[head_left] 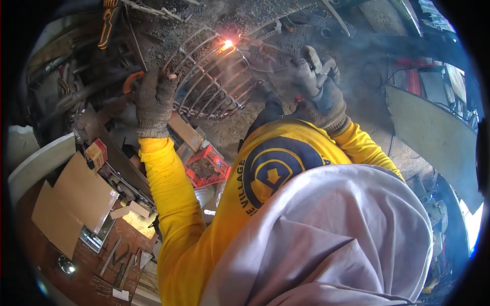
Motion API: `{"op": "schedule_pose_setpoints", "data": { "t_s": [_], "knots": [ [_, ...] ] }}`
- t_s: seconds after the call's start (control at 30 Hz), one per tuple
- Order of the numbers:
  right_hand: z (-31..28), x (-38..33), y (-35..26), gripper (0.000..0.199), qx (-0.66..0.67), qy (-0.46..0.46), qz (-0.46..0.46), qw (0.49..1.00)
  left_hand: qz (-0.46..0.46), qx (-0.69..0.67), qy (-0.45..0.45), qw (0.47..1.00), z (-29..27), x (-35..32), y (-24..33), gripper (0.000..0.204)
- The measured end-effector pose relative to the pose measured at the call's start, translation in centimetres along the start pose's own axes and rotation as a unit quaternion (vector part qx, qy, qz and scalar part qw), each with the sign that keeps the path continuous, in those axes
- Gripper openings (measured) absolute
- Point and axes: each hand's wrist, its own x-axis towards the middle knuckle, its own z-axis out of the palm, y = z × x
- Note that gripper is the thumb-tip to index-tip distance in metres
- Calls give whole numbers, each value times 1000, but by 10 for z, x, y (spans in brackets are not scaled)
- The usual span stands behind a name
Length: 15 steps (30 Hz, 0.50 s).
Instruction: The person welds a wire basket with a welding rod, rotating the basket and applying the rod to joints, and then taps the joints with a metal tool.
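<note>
A rounded basket-like frame of welded metal bars stands on the dirty floor ahead of me. My left hand, in a grimy knit glove, is closed at the frame's left edge, and its fingertips are partly hidden. My right hand, gloved too, is closed around what looks like a welding electrode holder, mostly covered by the fingers. From it a thin welding rod runs left toward the frame's top rim. A bright glowing weld spot burns on that rim, with smoke drifting to the right.
An orange-and-black tool handle lies at the upper left. A red plastic crate stands below the frame, beside a wooden block. Cardboard and hand tools cover a brown bench at the lower left. A pale curved panel stands at the right.
</note>
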Motion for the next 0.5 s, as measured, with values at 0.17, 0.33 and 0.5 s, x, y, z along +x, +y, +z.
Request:
{"op": "schedule_pose_setpoints", "data": {
  "t_s": [0.17, 0.33, 0.5],
  "knots": [
    [1, 6, -1, 68, -33, -29, -26, 999, -21, 18, 18, 999, 11, -11, -21, 56],
    [3, 8, -7, 61, -1, -64, 51, 997, -24, 23, 5, 999, 13, -12, -35, 59],
    [5, 5, -6, 61, 51, -48, 82, 994, -18, 16, 2, 1000, 11, -9, -22, 54]
  ]
}}
